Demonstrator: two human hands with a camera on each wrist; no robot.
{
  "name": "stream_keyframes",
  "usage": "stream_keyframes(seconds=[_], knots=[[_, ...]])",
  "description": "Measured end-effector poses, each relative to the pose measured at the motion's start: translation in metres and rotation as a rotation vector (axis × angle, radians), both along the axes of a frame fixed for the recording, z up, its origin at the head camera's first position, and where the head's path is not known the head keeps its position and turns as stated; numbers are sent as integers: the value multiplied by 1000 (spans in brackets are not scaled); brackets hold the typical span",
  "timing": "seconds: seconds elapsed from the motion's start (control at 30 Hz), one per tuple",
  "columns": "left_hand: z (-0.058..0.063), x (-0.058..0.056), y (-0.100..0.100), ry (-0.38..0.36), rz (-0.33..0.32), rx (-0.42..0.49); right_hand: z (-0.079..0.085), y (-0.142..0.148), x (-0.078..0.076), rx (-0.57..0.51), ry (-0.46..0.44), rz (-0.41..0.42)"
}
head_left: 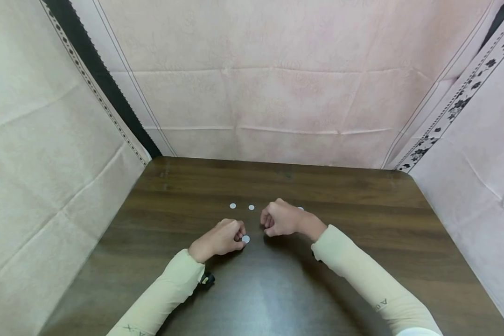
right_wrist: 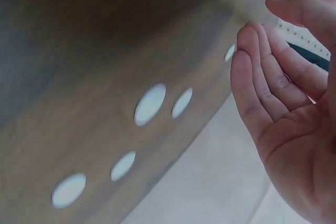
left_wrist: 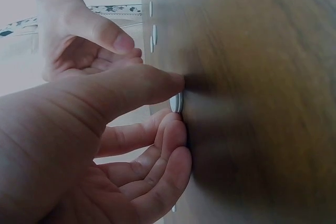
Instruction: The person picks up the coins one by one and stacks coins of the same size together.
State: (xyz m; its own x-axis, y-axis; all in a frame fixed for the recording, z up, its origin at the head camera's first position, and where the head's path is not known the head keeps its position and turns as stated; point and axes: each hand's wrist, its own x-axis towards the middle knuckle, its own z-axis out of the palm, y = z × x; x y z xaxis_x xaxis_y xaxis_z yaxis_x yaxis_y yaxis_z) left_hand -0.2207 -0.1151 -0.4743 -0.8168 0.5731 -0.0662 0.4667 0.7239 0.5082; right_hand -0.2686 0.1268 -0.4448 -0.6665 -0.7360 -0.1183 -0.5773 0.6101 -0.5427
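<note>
My left hand (head_left: 221, 240) is low over the table, its thumb and fingertips at opposite edges of a white round disc (head_left: 245, 239). Up close in the left wrist view, that disc (left_wrist: 176, 102) shows a doubled edge; whether it is one piece or two stacked I cannot tell. To its right, my right hand (head_left: 286, 218) hovers just above the wood with bent, relaxed fingers. The right wrist view shows its thumb apart from the fingers (right_wrist: 262, 77), nothing visible between them. Beyond the hands lie two small white discs, one left (head_left: 233, 206) and one nearer the middle (head_left: 251, 207).
Another white disc (head_left: 300, 208) peeks out behind the right wrist. Several more discs, such as a large one (right_wrist: 150, 104), appear in the right wrist view. The brown wooden table (head_left: 193, 182) is bordered by pale hanging cloth (head_left: 277, 102) at the back and sides.
</note>
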Motion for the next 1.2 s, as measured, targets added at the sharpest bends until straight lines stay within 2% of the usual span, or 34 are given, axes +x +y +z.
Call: stream_keyframes(seconds=[0.27, 0.47, 0.73, 1.2], knots=[[3, 0, 2, -6, 11, -19, 18, 30, -6, 28, 18, -48], [3, -1, 2, 9, -5, -21, 22, 51, -13, 87, 57, -84], [3, 0, 2, 3, 3, -19, 11, 67, -17, 168, 62, -100], [1, -1, 1, -19, 17, -12, -6, 70, -20, 143, 90, -54]])
